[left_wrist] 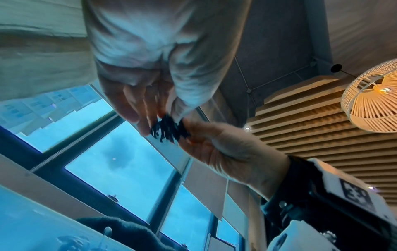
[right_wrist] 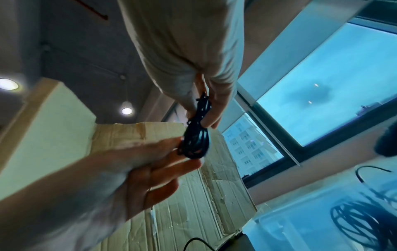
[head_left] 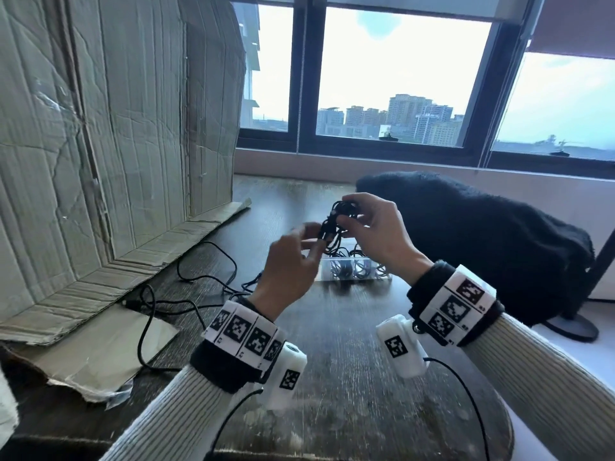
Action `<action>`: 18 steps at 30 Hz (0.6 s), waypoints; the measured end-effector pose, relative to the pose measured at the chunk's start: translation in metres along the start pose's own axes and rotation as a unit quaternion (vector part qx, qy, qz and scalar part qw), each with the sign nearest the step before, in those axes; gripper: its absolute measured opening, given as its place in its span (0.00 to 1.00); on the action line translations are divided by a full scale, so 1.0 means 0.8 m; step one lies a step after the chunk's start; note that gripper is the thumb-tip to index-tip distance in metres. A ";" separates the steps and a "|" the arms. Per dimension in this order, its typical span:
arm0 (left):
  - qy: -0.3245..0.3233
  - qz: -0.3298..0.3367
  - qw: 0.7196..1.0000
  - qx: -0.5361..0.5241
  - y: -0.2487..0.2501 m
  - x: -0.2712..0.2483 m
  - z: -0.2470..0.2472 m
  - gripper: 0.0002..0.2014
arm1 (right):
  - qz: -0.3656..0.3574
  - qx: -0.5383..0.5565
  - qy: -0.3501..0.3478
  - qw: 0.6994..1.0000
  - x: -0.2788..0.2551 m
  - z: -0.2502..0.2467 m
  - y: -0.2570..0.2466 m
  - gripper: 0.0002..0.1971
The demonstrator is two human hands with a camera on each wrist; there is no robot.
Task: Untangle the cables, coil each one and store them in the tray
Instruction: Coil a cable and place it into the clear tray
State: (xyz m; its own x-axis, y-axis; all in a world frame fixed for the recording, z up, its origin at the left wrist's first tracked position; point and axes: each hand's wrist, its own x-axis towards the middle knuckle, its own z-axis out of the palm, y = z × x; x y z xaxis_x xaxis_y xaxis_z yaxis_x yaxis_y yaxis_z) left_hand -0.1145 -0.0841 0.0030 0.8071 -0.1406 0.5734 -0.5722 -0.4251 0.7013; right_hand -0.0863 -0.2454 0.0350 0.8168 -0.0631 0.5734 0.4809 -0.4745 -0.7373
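Dark wooden table (head_left: 349, 377); creased cardboard (head_left: 100, 128) at left; daylit windows (head_left: 399, 71) behind; wicker lamp (left_wrist: 373, 101) overhead

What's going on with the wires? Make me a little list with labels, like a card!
Held bundle: black coiled cable, lifted above the table
Left hand: pinches the bundle's lower end
Right hand: grips the bundle's top loops
Tray: clear, behind the hands, already holding coiled black cables
Loose cable: still sprawled on the table beside the cardboard
Also there: dark fuzzy cloth on the right
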 end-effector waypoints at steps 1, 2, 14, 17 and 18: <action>0.006 -0.008 1.000 0.007 -0.008 -0.001 -0.012 0.13 | 0.024 -0.020 -0.001 1.000 0.011 -0.001 0.010 0.16; 0.017 -0.019 0.999 0.019 -0.017 -0.003 -0.026 0.12 | 0.047 -0.044 -0.006 0.998 0.021 -0.002 0.021 0.16; -0.086 -0.325 0.879 0.338 -0.126 -0.027 -0.163 0.19 | 0.138 -0.272 -0.118 0.945 0.122 0.072 0.053 0.16; -0.183 -0.330 0.842 0.385 -0.133 -0.027 -0.174 0.27 | 0.150 -0.336 -0.192 0.910 0.132 0.097 0.076 0.11; -0.207 -0.335 0.832 0.391 -0.133 -0.027 -0.176 0.28 | 0.146 -0.362 -0.212 0.896 0.134 0.105 0.082 0.12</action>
State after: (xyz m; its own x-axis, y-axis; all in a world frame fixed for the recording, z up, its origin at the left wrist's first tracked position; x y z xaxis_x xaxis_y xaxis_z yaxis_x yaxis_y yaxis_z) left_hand -0.0913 0.0900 -0.0247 0.9802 0.1353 -0.1448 0.1654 -0.9610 0.2217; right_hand 0.0593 -0.2098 0.0179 0.9956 -0.0100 0.0929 0.0204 -0.9468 -0.3211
